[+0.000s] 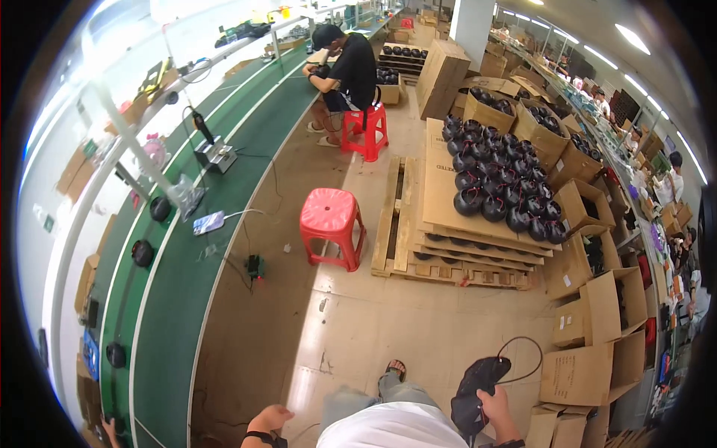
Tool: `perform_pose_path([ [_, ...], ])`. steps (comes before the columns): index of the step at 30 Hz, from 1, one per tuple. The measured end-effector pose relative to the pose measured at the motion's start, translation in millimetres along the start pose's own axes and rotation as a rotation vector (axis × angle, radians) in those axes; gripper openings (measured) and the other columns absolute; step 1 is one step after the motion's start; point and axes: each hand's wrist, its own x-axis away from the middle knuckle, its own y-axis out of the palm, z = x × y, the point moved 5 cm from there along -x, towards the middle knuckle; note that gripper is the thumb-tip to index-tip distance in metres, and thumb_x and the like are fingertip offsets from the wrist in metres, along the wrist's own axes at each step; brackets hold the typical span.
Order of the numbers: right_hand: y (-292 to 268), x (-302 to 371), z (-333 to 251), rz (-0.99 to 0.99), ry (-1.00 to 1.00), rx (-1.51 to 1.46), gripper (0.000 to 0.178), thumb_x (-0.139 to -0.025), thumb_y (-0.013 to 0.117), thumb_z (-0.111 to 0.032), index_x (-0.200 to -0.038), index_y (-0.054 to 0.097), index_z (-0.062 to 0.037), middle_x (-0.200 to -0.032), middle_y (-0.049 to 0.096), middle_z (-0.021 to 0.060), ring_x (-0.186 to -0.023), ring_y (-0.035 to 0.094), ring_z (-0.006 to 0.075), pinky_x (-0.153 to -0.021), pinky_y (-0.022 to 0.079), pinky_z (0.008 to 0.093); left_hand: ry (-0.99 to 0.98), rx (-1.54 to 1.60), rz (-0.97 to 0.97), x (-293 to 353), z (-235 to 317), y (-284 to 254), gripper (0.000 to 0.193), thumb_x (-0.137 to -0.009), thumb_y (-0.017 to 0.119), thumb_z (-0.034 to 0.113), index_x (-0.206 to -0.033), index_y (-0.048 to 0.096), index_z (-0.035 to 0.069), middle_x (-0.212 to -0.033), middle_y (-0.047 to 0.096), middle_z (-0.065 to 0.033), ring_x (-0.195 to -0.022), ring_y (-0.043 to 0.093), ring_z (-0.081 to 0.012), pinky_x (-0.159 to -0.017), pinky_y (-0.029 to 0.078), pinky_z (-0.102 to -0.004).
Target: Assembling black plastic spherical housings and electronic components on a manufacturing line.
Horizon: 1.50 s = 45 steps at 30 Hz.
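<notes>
My right hand (496, 407) is closed on a black curved piece with a cable (478, 392), held out at my right side above the floor. Its thin black cable (539, 351) loops out to the right; the exact kind of piece is unclear. At my left side, low in the picture, hangs my left hand (270, 420), with a dark band at its wrist. Its fingers stretch loosely to the right and nothing shows in them. The green conveyor table (179, 328) lies to the left of that hand, apart from it.
Ahead stand a red stool (328, 216) and a pallet (388, 224) stacked with cardboard and black round units (497, 175). Open cartons (590, 366) line the right. A person (355, 71) sits working at the belt. Another person's hand (110, 431) shows lower left.
</notes>
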Motion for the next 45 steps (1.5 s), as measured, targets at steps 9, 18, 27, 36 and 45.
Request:
perform_pose_path([
  [9,57,-85,-235,-0.006,0.001,0.002,0.042,-0.087,0.071,-0.020,-0.119,0.061,0.0057,-0.108,0.069,0.0158,-0.096,0.066,0.0245,-0.086,0.052,0.0377,0.016,-0.037,0.138,-118,111,-163,0.045,-0.088,0.069,0.040,-0.108,0.071,0.000,-0.108,0.072,-0.0208,-0.108,0.066,-0.0361,-0.094,0.052,-0.0415],
  [18,123,-160,-335,-0.096,-0.158,0.003,0.029,-0.088,0.067,-0.011,-0.113,0.068,0.0035,-0.099,0.073,0.0092,-0.087,0.066,0.0174,-0.080,0.053,0.0347,0.244,-0.047,0.254,-255,286,-345,0.038,-0.088,0.069,0.036,-0.104,0.070,0.001,-0.101,0.073,-0.0202,-0.101,0.068,-0.0367,-0.090,0.053,-0.0419],
  [27,107,-231,-463,-0.309,-0.152,0.012,0.029,-0.089,0.071,-0.011,-0.115,0.068,0.0015,-0.099,0.071,0.0031,-0.087,0.064,0.0155,-0.080,0.053,0.0339,0.281,0.328,0.401,-313,354,-386,0.037,-0.088,0.070,0.035,-0.099,0.070,-0.001,-0.096,0.073,-0.0187,-0.094,0.070,-0.0325,-0.086,0.054,-0.0398],
  [36,114,-371,-523,-0.461,-0.279,0.146,0.047,-0.086,0.072,-0.014,-0.129,0.059,0.0019,-0.119,0.069,0.0103,-0.106,0.063,0.0194,-0.097,0.049,0.0357,-0.127,0.162,-0.021,-255,307,-267,0.055,-0.090,0.067,0.039,-0.124,0.064,-0.005,-0.124,0.066,-0.0262,-0.123,0.059,-0.0381,-0.101,0.046,-0.0432],
  [45,123,-397,-556,-0.450,-0.171,0.008,0.039,-0.083,0.072,-0.007,-0.118,0.064,0.0043,-0.103,0.071,0.0073,-0.090,0.066,0.0181,-0.085,0.053,0.0349,0.061,0.114,0.220,-344,383,-321,0.048,-0.085,0.071,0.046,-0.102,0.072,0.001,-0.102,0.073,-0.0207,-0.100,0.070,-0.0358,-0.089,0.054,-0.0426],
])
